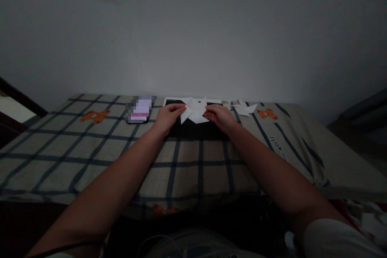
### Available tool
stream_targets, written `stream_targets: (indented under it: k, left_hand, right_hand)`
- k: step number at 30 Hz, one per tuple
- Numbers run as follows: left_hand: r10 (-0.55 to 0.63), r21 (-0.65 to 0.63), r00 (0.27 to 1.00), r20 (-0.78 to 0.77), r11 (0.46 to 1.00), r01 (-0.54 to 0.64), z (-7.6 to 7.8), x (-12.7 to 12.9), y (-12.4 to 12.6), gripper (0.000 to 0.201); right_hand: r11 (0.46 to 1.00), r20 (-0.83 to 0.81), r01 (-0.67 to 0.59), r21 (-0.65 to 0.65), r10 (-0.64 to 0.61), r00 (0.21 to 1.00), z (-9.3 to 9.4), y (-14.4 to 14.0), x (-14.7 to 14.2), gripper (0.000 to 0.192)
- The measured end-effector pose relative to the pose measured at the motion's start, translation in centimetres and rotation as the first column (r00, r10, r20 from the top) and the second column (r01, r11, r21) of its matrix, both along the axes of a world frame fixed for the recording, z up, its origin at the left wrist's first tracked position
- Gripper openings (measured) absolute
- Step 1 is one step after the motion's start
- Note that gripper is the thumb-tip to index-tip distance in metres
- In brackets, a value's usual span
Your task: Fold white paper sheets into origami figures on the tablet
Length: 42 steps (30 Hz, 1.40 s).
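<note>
Between my hands is a white folded paper piece point(197, 113) with several pointed flaps, over a flat black board point(198, 130). My left hand point(169, 117) pinches its left side between thumb and fingers. On the opposite side, my right hand point(221, 116) grips the right edge with thumb and forefinger, the other fingers curled below. Just right of that hand, another white folded paper shape point(245, 109) with pointed ends lies on the cloth.
A checked tablecloth point(184, 169) with orange bear prints covers the table, which stands against a grey wall point(193, 40). On the left lies a phone point(140, 109) with its screen lit and blurred. White scraps point(371, 223) show at the lower right.
</note>
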<state>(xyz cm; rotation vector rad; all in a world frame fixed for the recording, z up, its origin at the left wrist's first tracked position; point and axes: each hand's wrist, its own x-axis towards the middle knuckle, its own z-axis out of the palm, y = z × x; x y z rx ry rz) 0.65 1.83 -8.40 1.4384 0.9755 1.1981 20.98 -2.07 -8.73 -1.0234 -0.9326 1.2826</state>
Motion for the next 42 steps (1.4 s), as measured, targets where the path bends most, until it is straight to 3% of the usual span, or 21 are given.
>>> stream_targets:
  k: [5, 14, 21, 32, 42]
  left_hand:
    - [0.006, 0.007, 1.0, 0.018, 1.0, -0.007, 0.3, 0.1, -0.2, 0.033]
    - [-0.155, -0.134, 0.987, -0.049, 0.98, 0.148, 0.0, 0.1, -0.3, 0.036]
    - [-0.036, -0.092, 0.999, -0.005, 0.995, 0.036, 0.0, 0.0, 0.0, 0.035]
    - [-0.18, -0.011, 0.984, -0.003, 0.984, 0.18, -0.2, 0.1, 0.2, 0.038]
    - [0.006, 0.14, 0.992, -0.126, 0.99, 0.012, -0.9, 0.4, 0.2, 0.045]
  right_hand:
    - [1.0, 0.039, -0.022, 0.001, 0.022, 0.999, -0.2, 0.1, 0.2, 0.009]
    - [0.989, -0.027, 0.148, 0.026, -0.148, 0.989, -0.5, 0.6, 0.3, 0.006]
    - [0.997, -0.057, 0.075, 0.01, -0.074, 0.996, -0.6, 0.6, 0.2, 0.008]
    - [0.997, -0.088, 0.072, -0.017, -0.074, 0.993, -1.3, 1.1, 0.6, 0.005]
    - [0.985, 0.052, 0.172, 0.001, -0.172, 0.984, -0.2, 0.8, 0.1, 0.001]
